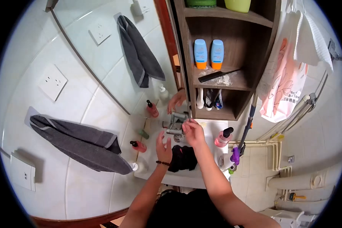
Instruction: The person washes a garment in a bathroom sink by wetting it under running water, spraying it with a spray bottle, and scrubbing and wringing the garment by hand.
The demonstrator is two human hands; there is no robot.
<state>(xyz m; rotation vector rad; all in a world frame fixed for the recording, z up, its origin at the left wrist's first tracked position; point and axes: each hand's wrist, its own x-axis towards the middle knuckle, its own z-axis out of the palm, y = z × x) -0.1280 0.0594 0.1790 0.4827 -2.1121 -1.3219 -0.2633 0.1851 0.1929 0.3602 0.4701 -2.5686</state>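
My right hand [194,133] is at the right side of the chrome faucet [174,131], its fingers curled at the faucet handle [186,126]. Left of the spout, my left hand [164,149] is raised over the sink with its fingers stretched out and nothing in them. A dark beaded bracelet [163,163] circles that wrist. Dark bunched cloth [183,158] lies in the white sink [201,175], below and between both hands. Whether water runs from the spout I cannot make out clearly.
Pink pump bottles stand left [138,146] and right [223,137] of the sink, with a white pump bottle [140,166] nearby. A grey towel [79,142] hangs left. The wooden shelf [231,81] holds blue bottles [200,53] and a black comb [216,76].
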